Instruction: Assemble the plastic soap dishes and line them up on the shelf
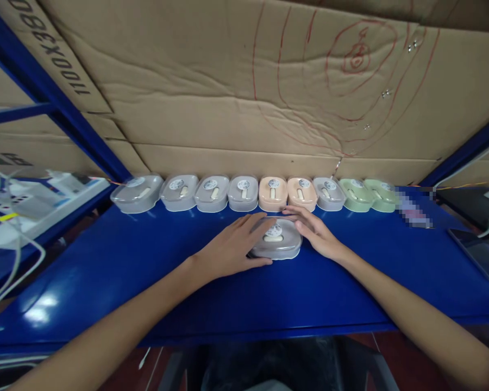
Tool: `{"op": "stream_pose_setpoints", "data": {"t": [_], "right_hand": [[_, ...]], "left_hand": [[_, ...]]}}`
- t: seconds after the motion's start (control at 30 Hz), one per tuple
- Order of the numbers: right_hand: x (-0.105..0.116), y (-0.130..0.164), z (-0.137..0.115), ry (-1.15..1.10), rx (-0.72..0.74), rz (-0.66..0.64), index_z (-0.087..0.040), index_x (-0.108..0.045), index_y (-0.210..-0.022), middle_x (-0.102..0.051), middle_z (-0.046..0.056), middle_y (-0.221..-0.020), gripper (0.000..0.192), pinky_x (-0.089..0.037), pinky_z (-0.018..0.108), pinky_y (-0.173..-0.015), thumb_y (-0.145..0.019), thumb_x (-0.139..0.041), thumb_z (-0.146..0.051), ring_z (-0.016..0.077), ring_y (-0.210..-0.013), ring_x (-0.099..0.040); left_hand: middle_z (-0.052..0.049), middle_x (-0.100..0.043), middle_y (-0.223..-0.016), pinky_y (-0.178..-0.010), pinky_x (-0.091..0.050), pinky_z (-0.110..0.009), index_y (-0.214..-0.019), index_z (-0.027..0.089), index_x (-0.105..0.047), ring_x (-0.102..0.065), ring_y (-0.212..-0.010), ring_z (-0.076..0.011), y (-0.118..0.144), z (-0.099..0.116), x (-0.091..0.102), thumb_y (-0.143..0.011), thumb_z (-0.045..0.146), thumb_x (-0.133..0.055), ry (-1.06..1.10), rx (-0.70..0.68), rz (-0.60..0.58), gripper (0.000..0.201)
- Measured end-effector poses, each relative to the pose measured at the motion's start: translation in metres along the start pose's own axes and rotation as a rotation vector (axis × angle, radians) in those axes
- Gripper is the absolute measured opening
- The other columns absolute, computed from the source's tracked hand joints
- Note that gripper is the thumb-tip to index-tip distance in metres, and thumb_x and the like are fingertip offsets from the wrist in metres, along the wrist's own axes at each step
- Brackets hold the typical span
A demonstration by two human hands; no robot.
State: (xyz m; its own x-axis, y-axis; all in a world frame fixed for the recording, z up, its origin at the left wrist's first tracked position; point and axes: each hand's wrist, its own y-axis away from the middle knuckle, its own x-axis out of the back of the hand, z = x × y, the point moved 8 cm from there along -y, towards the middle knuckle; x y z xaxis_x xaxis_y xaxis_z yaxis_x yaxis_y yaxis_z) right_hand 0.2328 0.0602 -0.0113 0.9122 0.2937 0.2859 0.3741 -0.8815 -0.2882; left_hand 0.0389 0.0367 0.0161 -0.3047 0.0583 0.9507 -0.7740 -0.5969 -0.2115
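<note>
A grey lunch box (283, 250) with a see-through lid, a round white sticker and a cream oblong piece on top rests on the blue table in front of me. My left hand (233, 243) grips its left end, thumb along the near edge and fingers reaching over the lid. At the right end, my right hand (313, 231) holds the far corner and side, its thumb bent against the lid. Part of the box's left side is hidden under my left hand. Behind it stands a row of similar boxes: grey ones (212, 202), two peach ones (272, 202) and two green ones (356, 202).
A cardboard wall (195, 119) with red pen lines rises behind the row. White cables (18, 260) and a white tray (81, 198) are at the left. A dark tablet-like device (478, 255) lies at the right, near a blurred patch (413, 212). Blue posts (77, 130) frame the table.
</note>
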Motion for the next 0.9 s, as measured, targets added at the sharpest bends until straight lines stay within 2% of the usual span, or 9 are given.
{"op": "stream_pose_setpoints", "data": {"t": [0.1,0.23,0.3,0.37,0.43,0.5,0.6,0.7,0.9], "right_hand": [[0.001,-0.001,0.003,-0.016,-0.044,0.039,-0.031,-0.063,-0.144,-0.067,0.012,-0.151,0.052,-0.050,0.058,-0.123,-0.106,-0.059,-0.065,0.0302,-0.137,-0.068],[-0.001,-0.002,0.003,-0.020,-0.040,0.060,-0.029,-0.066,-0.141,-0.069,0.012,-0.147,0.050,-0.050,0.058,-0.123,-0.107,-0.056,-0.065,0.0303,-0.132,-0.071],[-0.001,-0.002,0.005,-0.009,-0.039,0.065,-0.028,-0.067,-0.139,-0.070,0.012,-0.144,0.050,-0.051,0.059,-0.121,-0.107,-0.055,-0.065,0.0305,-0.130,-0.071],[0.000,-0.003,0.006,0.004,-0.036,0.069,-0.027,-0.067,-0.138,-0.072,0.013,-0.142,0.050,-0.052,0.059,-0.120,-0.108,-0.054,-0.064,0.0307,-0.129,-0.072],[0.000,-0.004,0.008,0.020,-0.030,0.072,-0.026,-0.067,-0.138,-0.073,0.013,-0.140,0.049,-0.053,0.059,-0.119,-0.109,-0.054,-0.063,0.0305,-0.128,-0.073],[0.001,-0.004,0.009,0.032,-0.022,0.075,-0.025,-0.068,-0.137,-0.074,0.013,-0.139,0.049,-0.054,0.058,-0.118,-0.109,-0.054,-0.062,0.0300,-0.126,-0.074],[0.002,-0.004,0.010,0.042,-0.025,0.084,-0.025,-0.069,-0.135,-0.075,0.012,-0.138,0.048,-0.055,0.057,-0.118,-0.109,-0.053,-0.063,0.0291,-0.125,-0.075],[0.002,-0.004,0.008,0.062,-0.030,0.086,-0.025,-0.070,-0.134,-0.076,0.012,-0.136,0.047,-0.054,0.056,-0.118,-0.109,-0.053,-0.062,0.0290,-0.124,-0.075],[0.001,-0.003,0.003,0.113,-0.025,0.067,-0.026,-0.071,-0.132,-0.076,0.011,-0.135,0.046,-0.053,0.056,-0.119,-0.110,-0.052,-0.061,0.0292,-0.125,-0.075]], "left_hand": [[-0.020,-0.042,-0.171,-0.128,-0.041,-0.062,-0.169,0.023,-0.033,-0.045,-0.156,-0.0421,0.023,0.006,0.011,-0.099,0.053,-0.072,-0.119,0.029,0.004,0.086],[-0.020,-0.035,-0.175,-0.128,-0.040,-0.061,-0.172,0.021,-0.026,-0.035,-0.161,-0.0417,0.079,0.006,0.034,-0.103,0.038,-0.059,-0.208,0.081,0.089,0.078],[-0.019,-0.039,-0.171,-0.124,-0.044,-0.062,-0.171,0.023,-0.027,-0.042,-0.156,-0.0429,0.111,-0.009,0.044,-0.102,0.037,-0.057,-0.247,0.195,0.141,0.077],[-0.017,-0.049,-0.161,-0.117,-0.051,-0.060,-0.170,0.028,-0.029,-0.052,-0.145,-0.0430,0.141,-0.029,0.052,-0.103,0.043,-0.054,-0.271,0.328,0.173,0.074],[-0.015,-0.053,-0.156,-0.116,-0.051,-0.062,-0.167,0.032,-0.034,-0.059,-0.135,-0.0441,0.165,-0.051,0.060,-0.101,0.052,-0.052,-0.312,0.459,0.192,0.071],[-0.017,-0.055,-0.152,-0.117,-0.048,-0.064,-0.162,0.030,-0.039,-0.060,-0.134,-0.0463,0.183,-0.071,0.068,-0.101,0.058,-0.045,-0.362,0.588,0.212,0.067],[-0.021,-0.059,-0.146,-0.119,-0.045,-0.063,-0.154,0.021,-0.047,-0.058,-0.136,-0.0480,0.194,-0.092,0.079,-0.101,0.063,-0.036,-0.416,0.700,0.229,0.068],[-0.024,-0.059,-0.146,-0.121,-0.043,-0.061,-0.150,0.014,-0.049,-0.055,-0.141,-0.0477,0.193,-0.105,0.083,-0.103,0.062,-0.030,-0.482,0.730,0.206,0.070],[-0.027,-0.055,-0.151,-0.123,-0.041,-0.060,-0.151,0.008,-0.051,-0.050,-0.147,-0.0469,0.189,-0.112,0.093,-0.107,0.062,-0.030,-0.521,0.721,0.215,0.073]]}}
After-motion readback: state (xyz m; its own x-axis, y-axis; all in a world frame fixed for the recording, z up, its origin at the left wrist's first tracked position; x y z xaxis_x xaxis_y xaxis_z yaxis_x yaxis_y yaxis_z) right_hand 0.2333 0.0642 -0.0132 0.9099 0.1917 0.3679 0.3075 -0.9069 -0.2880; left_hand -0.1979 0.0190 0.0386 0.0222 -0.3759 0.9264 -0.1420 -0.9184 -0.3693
